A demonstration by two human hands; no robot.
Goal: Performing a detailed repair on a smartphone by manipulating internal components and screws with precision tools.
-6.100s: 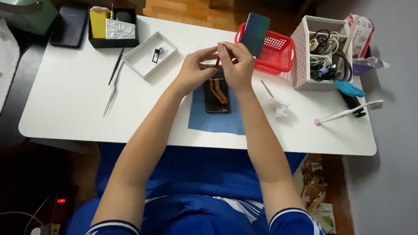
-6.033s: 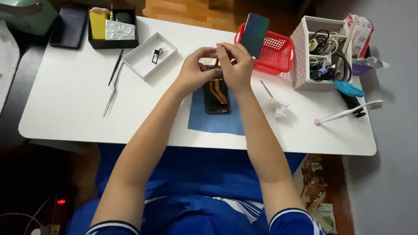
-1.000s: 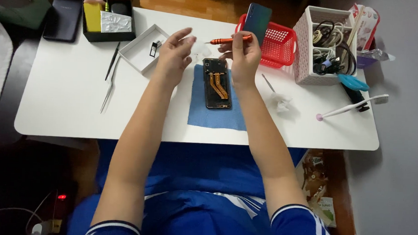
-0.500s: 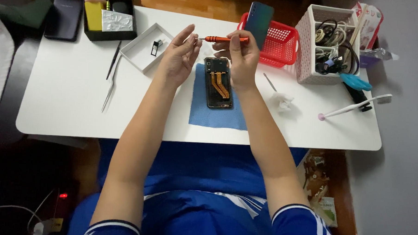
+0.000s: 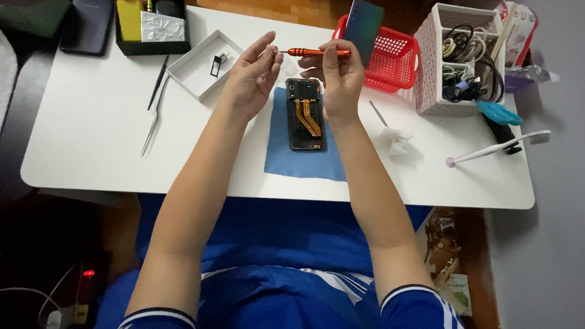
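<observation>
Right hand [image 5: 339,82] raised over the white table [image 5: 92,151], thumb and forefinger pinched on the handle of a small orange screwdriver [image 5: 312,52], remaining fingers curled loosely beneath. Screwdriver held level, shaft pointing toward the left hand [image 5: 251,75]. Left hand half open, fingers extended and slightly spread, thumb and forefinger tips brought up to the metal tip of the tool; touching it or just short of it, hard to tell at this size. Nothing else seen in that hand.

Directly below and between both hands, lay an opened phone [image 5: 305,114], back cover off, dark interior exposed with orange flex ribbons running lengthwise down its middle. Rested flat and roughly upright on a blue cloth [image 5: 302,158] near the table's centre, touched by neither hand.

Beyond the right hand, stood a red basket [image 5: 396,61] with a dark teal phone back panel [image 5: 363,24] propped upright against it. Further right, a white slotted basket [image 5: 437,92] filled with cables. Near the right edge, a white toothbrush [image 5: 497,149] lying flat, and a crumpled bit of white tissue [image 5: 395,139] just beside the right forearm. To the left of the left hand, a shallow white tray [image 5: 195,73] holding a small dark part, then tweezers [image 5: 153,121] lying on the tabletop. At the far left corner, a black box [image 5: 151,46] containing a yellow item and a foil packet, with a dark phone [image 5: 87,21] alongside.
</observation>
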